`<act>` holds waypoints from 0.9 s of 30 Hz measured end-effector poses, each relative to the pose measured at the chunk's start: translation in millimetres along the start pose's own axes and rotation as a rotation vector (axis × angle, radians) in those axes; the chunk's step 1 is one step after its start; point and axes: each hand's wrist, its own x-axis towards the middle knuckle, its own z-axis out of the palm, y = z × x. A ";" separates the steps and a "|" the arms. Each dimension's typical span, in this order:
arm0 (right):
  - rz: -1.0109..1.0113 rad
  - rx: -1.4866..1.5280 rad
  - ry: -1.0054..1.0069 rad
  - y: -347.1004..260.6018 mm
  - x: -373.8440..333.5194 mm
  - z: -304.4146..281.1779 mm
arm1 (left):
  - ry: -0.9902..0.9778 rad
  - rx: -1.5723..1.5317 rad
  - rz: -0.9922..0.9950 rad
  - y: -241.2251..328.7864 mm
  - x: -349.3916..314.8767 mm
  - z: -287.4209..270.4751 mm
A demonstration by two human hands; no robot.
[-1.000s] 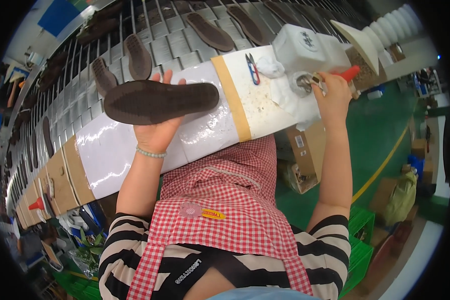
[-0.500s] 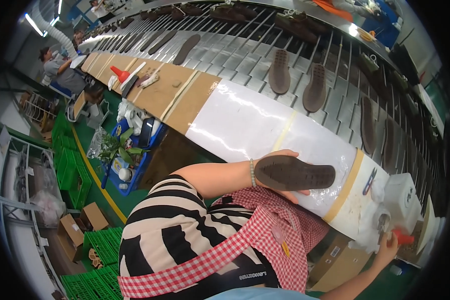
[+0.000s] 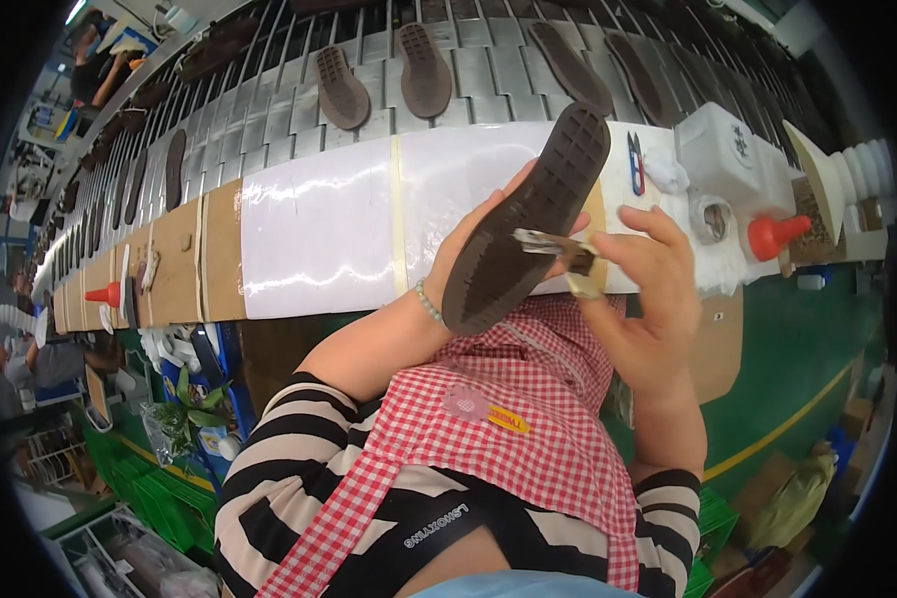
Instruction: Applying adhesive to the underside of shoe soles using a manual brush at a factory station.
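Note:
A dark brown shoe sole [image 3: 538, 199] is tilted in front of me, its treaded toe end pointing up and to the right. My left hand [image 3: 460, 241] grips it from beneath, and most of the fingers are hidden behind it. In my right hand [image 3: 650, 291] is a small brush [image 3: 566, 249], pinched between the fingers. Its pale bristles are over the middle of the sole and seem to touch it. The brush's handle is partly covered by my fingers.
On the white-covered worktop [image 3: 319, 219] to the right are snips [image 3: 637, 169], a white plastic jug [image 3: 720, 149], an open jar [image 3: 711, 221] and a red cone-shaped cap [image 3: 775, 236]. Beyond it, a slatted metal conveyor [image 3: 478, 88] carries several soles.
My right hand has come from beside the jar to the sole, bringing the brush. The sole has turned more upright, toe up. My view has swung to the right.

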 end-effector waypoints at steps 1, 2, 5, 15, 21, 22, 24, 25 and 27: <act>0.009 -0.002 0.003 -0.7 -1.1 3.9 | 0.003 0.000 -0.009 -1.8 0.3 1.1; -0.007 -0.020 0.015 -1.4 -2.3 7.5 | -0.078 0.034 -0.009 -2.3 0.9 1.1; -0.034 -0.035 0.037 -2.1 -3.8 15.3 | -0.092 0.091 0.013 -5.9 -2.1 7.8; -0.073 0.048 -0.039 -11.1 -7.5 22.6 | 0.008 0.027 0.042 -9.1 -0.3 1.7; -0.126 0.159 -0.199 -17.0 -11.0 23.1 | -0.016 -0.074 0.012 -8.4 4.5 13.5; -0.134 0.160 -0.176 -14.1 -9.5 22.3 | 0.032 -0.079 0.003 -8.3 4.6 12.6; -0.111 0.119 -0.140 -9.6 -7.4 23.2 | 0.083 -0.086 -0.007 -7.5 4.3 13.2; -0.088 0.075 -0.102 -9.0 -7.2 23.5 | 0.107 -0.094 -0.021 -6.5 4.3 16.5; -0.085 0.094 -0.115 -12.9 -6.8 24.6 | 0.132 -0.103 -0.033 -4.9 4.4 18.9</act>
